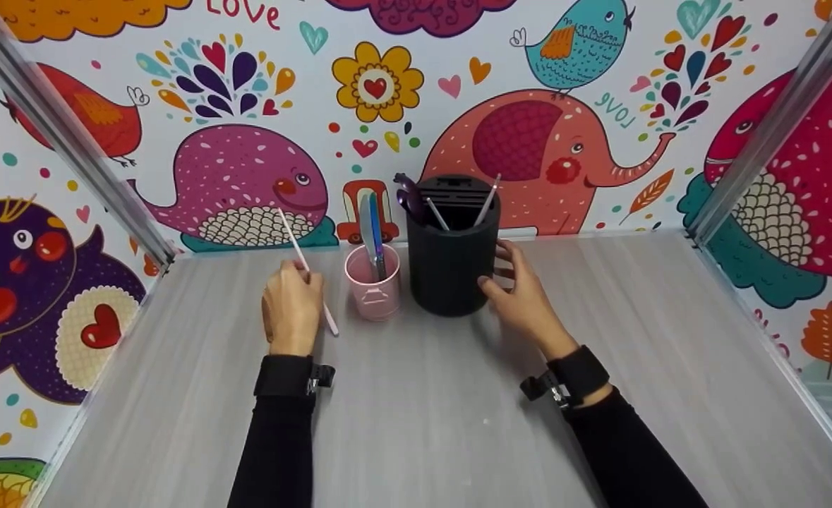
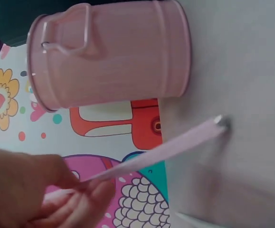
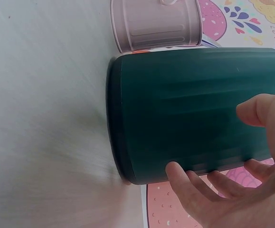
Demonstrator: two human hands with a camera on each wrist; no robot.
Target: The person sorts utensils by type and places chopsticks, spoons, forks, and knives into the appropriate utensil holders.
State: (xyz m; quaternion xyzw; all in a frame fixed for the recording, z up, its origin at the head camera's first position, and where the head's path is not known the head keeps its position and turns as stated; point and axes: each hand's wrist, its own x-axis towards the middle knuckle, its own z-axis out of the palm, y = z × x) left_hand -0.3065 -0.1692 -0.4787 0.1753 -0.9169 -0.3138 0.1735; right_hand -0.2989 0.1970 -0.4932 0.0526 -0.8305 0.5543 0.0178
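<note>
Left hand (image 1: 293,307) pinches a slim, pale-pink, smooth stick (image 2: 163,152) mid-length, seemingly for control, at nine o'clock from the small, pink, metal-looking pail (image 1: 375,302); right hand (image 1: 525,293) grips the tall, black, plastic-looking cylindrical holder (image 1: 451,271) (likely steadying it) at three o'clock.

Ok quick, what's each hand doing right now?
Left hand: closed, pinching a thin pink stick.
Right hand: holding the black holder by its side.

A thin pale-pink stick (image 1: 295,240) slants above the desk (image 1: 416,416), left of a black cylindrical holder (image 1: 451,271) standing upright near the back edge.
</note>
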